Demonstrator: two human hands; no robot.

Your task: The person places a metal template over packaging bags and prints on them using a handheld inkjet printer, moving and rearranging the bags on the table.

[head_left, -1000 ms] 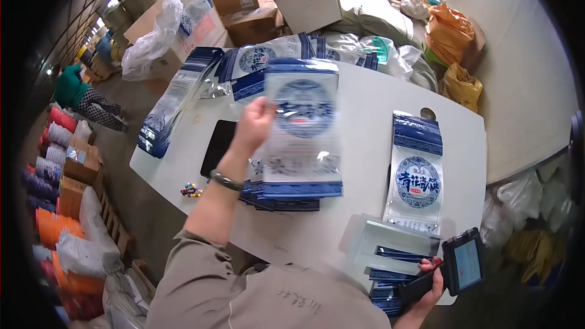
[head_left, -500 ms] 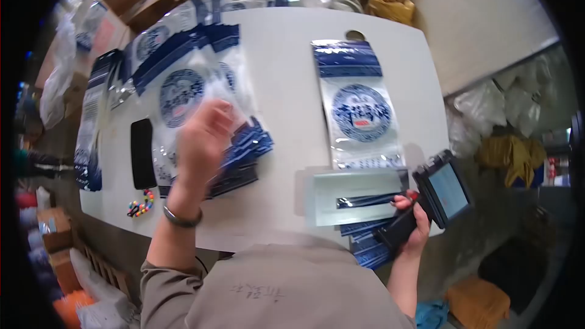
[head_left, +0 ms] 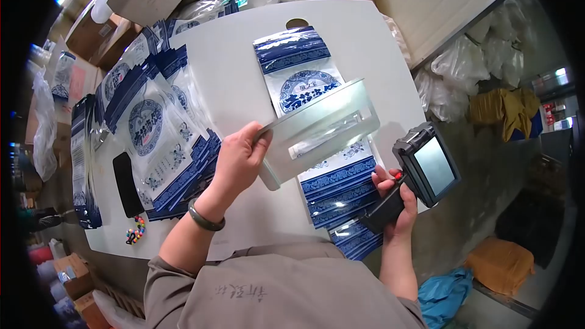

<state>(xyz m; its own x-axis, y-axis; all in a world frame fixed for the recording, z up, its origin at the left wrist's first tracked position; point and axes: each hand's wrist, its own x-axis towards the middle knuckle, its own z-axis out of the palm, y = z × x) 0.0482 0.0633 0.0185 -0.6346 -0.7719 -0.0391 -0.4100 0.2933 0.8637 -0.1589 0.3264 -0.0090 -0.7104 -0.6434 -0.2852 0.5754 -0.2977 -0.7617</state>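
Note:
My left hand (head_left: pixel 242 157) grips the left edge of a greenish, tray-like plate (head_left: pixel 275 163) with a long slot. It holds the plate tilted and raised over a stack of blue-and-white printed bags (head_left: pixel 292 61), hiding their middle. Bag ends with blue patterned bands (head_left: pixel 338 186) fan out below the plate. My right hand (head_left: pixel 399 213) is wrapped round the black handle of a handheld printer (head_left: pixel 426 161) with a screen and a red button. The printer is right of the bags, apart from the plate.
More printed bags (head_left: pixel 146 128) lie in an overlapping pile on the left of the white table (head_left: pixel 231 55). Beside them are a black phone (head_left: pixel 126 183) and a colourful bead strap (head_left: pixel 135 230). Cardboard boxes (head_left: pixel 91 33) stand at the back left. Plastic sacks (head_left: pixel 460 64) hang at right.
My left hand, empty over the left pile before, has taken hold of the plate, which lay on the bag stack, and lifted and tilted it. My right hand still holds the printer.

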